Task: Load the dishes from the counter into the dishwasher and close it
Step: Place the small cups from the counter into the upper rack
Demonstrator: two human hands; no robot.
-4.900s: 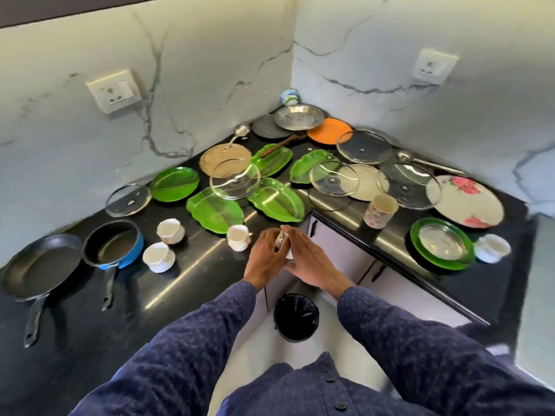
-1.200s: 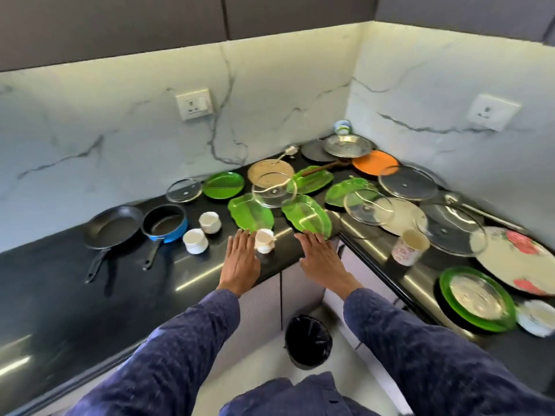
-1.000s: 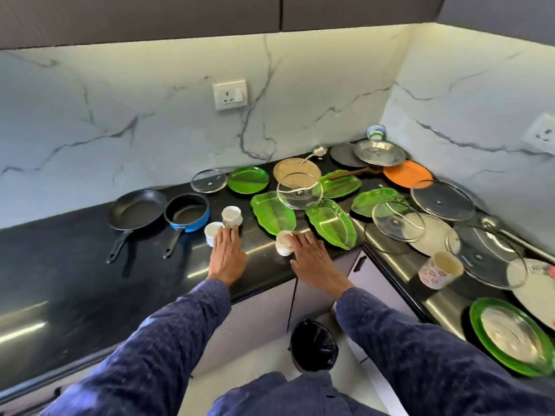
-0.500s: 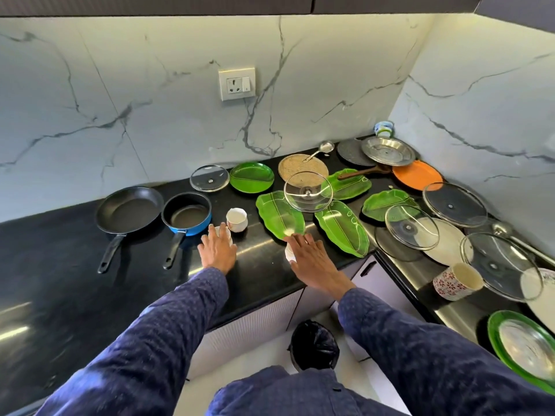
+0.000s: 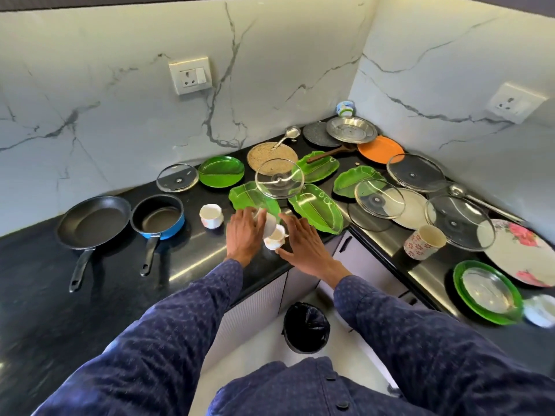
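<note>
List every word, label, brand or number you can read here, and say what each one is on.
No legible text anywhere.
Small tub in the back corner: blue and green label, too blurred to read.
Paper cup: red flower pattern only, no words.
Wall sockets: no markings readable.

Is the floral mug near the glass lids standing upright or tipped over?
Upright. The floral mug stands on its base on the counter, with its open mouth facing up.
</note>
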